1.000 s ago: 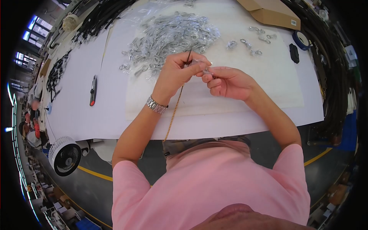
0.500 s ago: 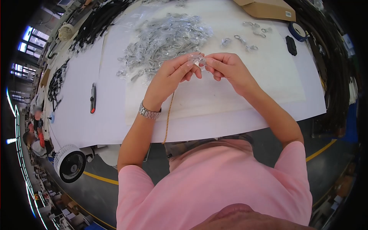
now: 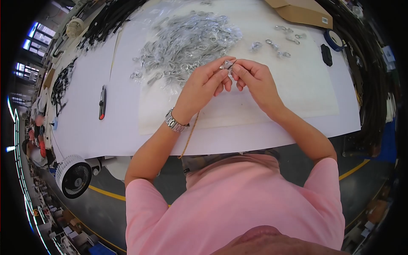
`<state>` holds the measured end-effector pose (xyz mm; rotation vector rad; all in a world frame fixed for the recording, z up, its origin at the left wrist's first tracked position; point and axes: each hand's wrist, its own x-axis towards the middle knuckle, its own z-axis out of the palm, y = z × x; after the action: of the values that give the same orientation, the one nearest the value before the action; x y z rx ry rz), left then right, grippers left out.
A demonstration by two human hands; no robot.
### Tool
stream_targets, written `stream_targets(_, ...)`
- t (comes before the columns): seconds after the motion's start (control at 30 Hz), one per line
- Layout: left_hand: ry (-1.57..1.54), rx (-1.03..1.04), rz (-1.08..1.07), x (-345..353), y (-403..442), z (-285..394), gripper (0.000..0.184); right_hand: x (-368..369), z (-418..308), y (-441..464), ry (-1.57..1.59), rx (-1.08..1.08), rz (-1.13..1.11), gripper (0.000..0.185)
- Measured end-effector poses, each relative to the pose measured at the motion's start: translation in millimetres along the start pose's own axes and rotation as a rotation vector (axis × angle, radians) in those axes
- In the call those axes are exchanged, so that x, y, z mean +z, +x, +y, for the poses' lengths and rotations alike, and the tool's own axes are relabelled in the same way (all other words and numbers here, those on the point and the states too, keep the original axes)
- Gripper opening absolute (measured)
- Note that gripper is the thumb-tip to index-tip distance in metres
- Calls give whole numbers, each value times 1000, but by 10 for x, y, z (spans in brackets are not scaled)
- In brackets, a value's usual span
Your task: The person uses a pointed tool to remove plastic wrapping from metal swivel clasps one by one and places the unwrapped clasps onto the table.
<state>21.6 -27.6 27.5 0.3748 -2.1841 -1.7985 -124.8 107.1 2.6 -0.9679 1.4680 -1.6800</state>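
Over the white table sheet [image 3: 119, 131], my left hand [image 3: 204, 83] and my right hand [image 3: 257, 80] meet, fingertips pinched around a small shiny metal piece [image 3: 228, 65] that seems to have clear plastic on it. Fingers cover much of it, so its exact kind cannot be made out. Just beyond my left hand spreads a large pile of metal hooks in clear plastic wrapping [image 3: 187, 40]. A few loose wrapped metal hooks [image 3: 272, 44] lie past my right hand. From under my left wrist a thin yellow-brown cord [image 3: 190, 138] runs to the table's front edge.
A box cutter [image 3: 102, 103] lies to the left. At the right are a roll of blue tape [image 3: 334, 40], a black object [image 3: 326, 55] and a cardboard box [image 3: 301, 15]. Black straps [image 3: 104, 25] lie at the back left; a small fan [image 3: 75, 177] sits by the front left edge.
Both hands have shifted slightly, still pinching at the small piece. It now shows more bare metal between the fingertips, with less plastic visible. The whole view has moved a little.
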Motion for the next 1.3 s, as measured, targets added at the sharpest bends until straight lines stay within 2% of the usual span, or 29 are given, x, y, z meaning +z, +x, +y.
stream_targets(0.1,-52,-23,-22,-10,4,-4,45,-13,16,7,40,3,-11,24)
stream_targets(0.2,-230,-99,-135,-93,-20,85,47,-6,-26,6,124,33,-3,25)
stream_targets(0.3,-549,-52,-73,-153,18,-2,45,-18,-39,-4,170,26,20,27)
stream_targets(0.4,-530,-38,41,-195,51,-38,45,-29,-32,-3,136,-1,23,28)
stream_targets(0.5,-275,-60,-54,-81,-4,51,47,-1,-38,-12,61,-24,30,27)
stream_targets(0.6,-146,-16,-35,11,-19,87,45,-8,-19,-22,7,-38,28,26)
stream_targets(0.7,-87,-25,-2,36,-14,44,41,-7,43,-22,-24,-37,15,26)
stream_targets(0.93,187,151,198,111,-5,-145,35,108,32,-84,-19,-38,-3,27)
stream_targets(1.0,199,159,217,111,16,-157,32,43,-8,-52,-132,7,-10,27)
stream_targets(1.03,148,77,197,84,26,-149,31,-29,-35,-26,-192,29,-12,27)
stream_targets(1.1,37,-84,158,-10,37,-131,29,-375,32,142,-445,-91,128,26)
stream_targets(1.13,-38,-104,193,-62,39,-125,29,-540,41,197,-571,-154,192,26)
stream_targets(1.23,-230,-121,273,-222,51,-135,28,-826,-96,193,-1380,-598,404,32)
stream_targets(1.3,-318,-74,300,-277,70,-174,28,-642,-183,145,-1230,-506,158,35)
